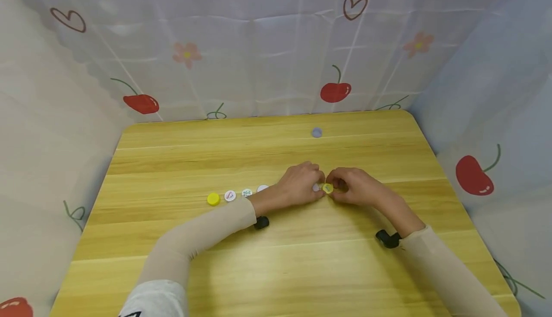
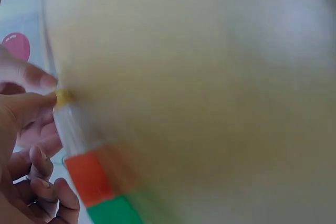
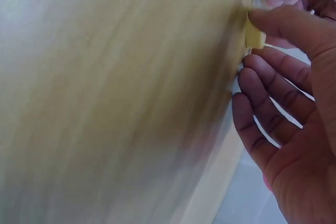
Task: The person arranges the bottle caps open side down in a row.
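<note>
A small yellow round piece point(image 1: 327, 188) with a mark on its top stands on the table where my two hands meet. My right hand point(image 1: 358, 186) pinches it between thumb and finger; its other fingers spread loosely in the right wrist view. Just left of it, my left hand point(image 1: 299, 182) has thumb and fingers curled round a whitish round piece point(image 1: 316, 187). The left wrist view shows the yellow piece point(image 2: 64, 97) beside that pale one, then an orange piece point(image 2: 89, 179) and a green piece point(image 2: 115, 211) in line. My left hand and wrist hide part of the row from above.
Leftward the row holds a plain yellow piece point(image 1: 213, 199) and white-topped printed pieces point(image 1: 230, 195). A purple round piece point(image 1: 316, 132) lies alone near the table's back edge. Patterned curtains point(image 1: 258, 67) stand behind and beside the wooden table point(image 1: 280, 269).
</note>
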`<state>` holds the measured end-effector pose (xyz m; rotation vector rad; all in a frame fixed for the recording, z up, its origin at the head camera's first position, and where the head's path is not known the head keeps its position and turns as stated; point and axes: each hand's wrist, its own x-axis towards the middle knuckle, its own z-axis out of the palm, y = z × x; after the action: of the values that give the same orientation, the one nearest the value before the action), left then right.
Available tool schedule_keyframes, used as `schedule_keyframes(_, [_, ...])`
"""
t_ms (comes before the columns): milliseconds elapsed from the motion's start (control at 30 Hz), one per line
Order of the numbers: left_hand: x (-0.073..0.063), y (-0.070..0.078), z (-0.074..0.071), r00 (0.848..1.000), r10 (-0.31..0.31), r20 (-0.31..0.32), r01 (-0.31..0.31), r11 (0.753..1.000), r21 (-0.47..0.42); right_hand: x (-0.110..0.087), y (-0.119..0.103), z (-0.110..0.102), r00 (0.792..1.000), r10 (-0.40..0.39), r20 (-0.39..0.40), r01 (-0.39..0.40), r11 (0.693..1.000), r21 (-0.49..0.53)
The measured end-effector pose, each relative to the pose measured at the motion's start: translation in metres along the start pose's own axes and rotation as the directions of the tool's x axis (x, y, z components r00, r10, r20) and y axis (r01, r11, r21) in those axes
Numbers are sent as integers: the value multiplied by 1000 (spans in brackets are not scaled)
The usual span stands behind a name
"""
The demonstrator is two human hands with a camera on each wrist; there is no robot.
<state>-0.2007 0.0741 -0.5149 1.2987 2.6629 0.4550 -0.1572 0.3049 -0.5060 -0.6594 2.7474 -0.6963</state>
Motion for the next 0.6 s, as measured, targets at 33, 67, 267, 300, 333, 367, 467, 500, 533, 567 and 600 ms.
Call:
schedule_keyframes(33, [1,-1,-3,1000,-11,0,11,1000,-14,-1,1,-1,1000,3,-1,-3,1000,5])
schedule_keyframes(67, [2,-2,-6,1000,-23,3,23,999,-27,-1,2,-3,1000,8,0,-8,1000,11])
schedule_keyframes(267, [18,-22,-30,995,-96,-17,93,990,-107,6,9,-15,997,69,-17,-68,997,27])
schedule_keyframes(300, [23,-28,-33,994,-108,-24,105,987,-122,9,11,-16,996,80,-26,-80,996,31])
schedule_keyframes(333, [28,-34,-36,992,-123,-29,118,985,-129,13,12,-18,995,90,-37,-88,995,38])
schedule_keyframes(367, [34,-41,-39,990,-135,-33,130,983,-132,17,14,-20,994,95,-49,-92,995,50])
schedule_keyframes(467, [52,-61,-46,984,-173,-36,166,976,-142,31,21,-23,991,110,-80,-103,991,90])
schedule_keyframes(500, [58,-67,-48,983,-182,-33,176,974,-144,36,23,-23,990,111,-90,-102,990,100])
schedule_keyframes(533, [64,-72,-49,981,-190,-28,184,973,-141,42,26,-24,989,115,-98,-104,989,107])
schedule_keyframes(567, [69,-76,-51,981,-195,-25,189,971,-147,47,28,-24,987,122,-108,-109,987,117])
schedule_keyframes(600, [74,-80,-52,979,-200,-23,195,969,-155,53,31,-25,984,138,-115,-123,984,127])
